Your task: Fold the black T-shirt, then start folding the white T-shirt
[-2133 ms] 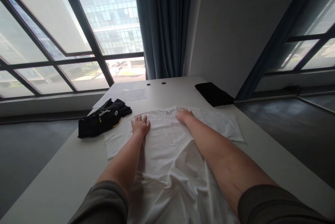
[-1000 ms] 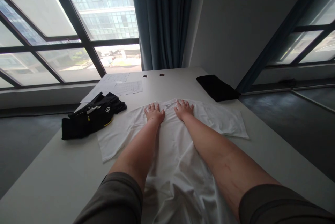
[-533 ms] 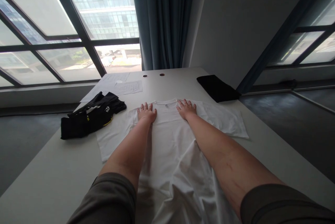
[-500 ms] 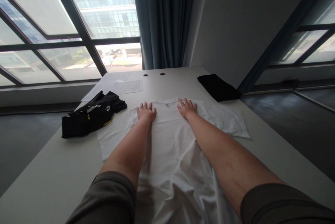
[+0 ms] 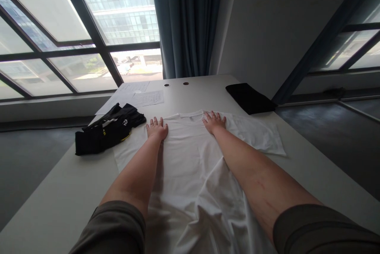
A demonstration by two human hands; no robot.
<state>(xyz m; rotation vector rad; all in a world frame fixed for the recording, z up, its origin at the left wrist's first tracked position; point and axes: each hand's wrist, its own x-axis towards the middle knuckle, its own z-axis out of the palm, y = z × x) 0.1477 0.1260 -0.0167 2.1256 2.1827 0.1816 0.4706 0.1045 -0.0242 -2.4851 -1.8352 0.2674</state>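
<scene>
A white T-shirt point(image 5: 187, 159) lies spread on the table, its collar toward the far end and its sleeves out to both sides. The upper part is fairly flat; the lower part near me is wrinkled. My left hand point(image 5: 157, 129) rests open on the shirt's left shoulder, fingers spread. On the other side of the collar, my right hand point(image 5: 214, 122) presses flat with its fingers apart. Neither hand grips the cloth. My left forearm hides part of the left sleeve.
A folded black garment point(image 5: 108, 129) with yellow trim lies left of the shirt. Behind it are sheets of paper point(image 5: 148, 97). A flat black folded cloth point(image 5: 251, 99) sits at the table's point(image 5: 59, 190) right edge. Beyond stand a blue curtain point(image 5: 188, 24) and windows.
My left hand has slid left from beside the collar to the shirt's left shoulder. My right hand has shifted slightly right. The collar area lies smoother and shows more fully.
</scene>
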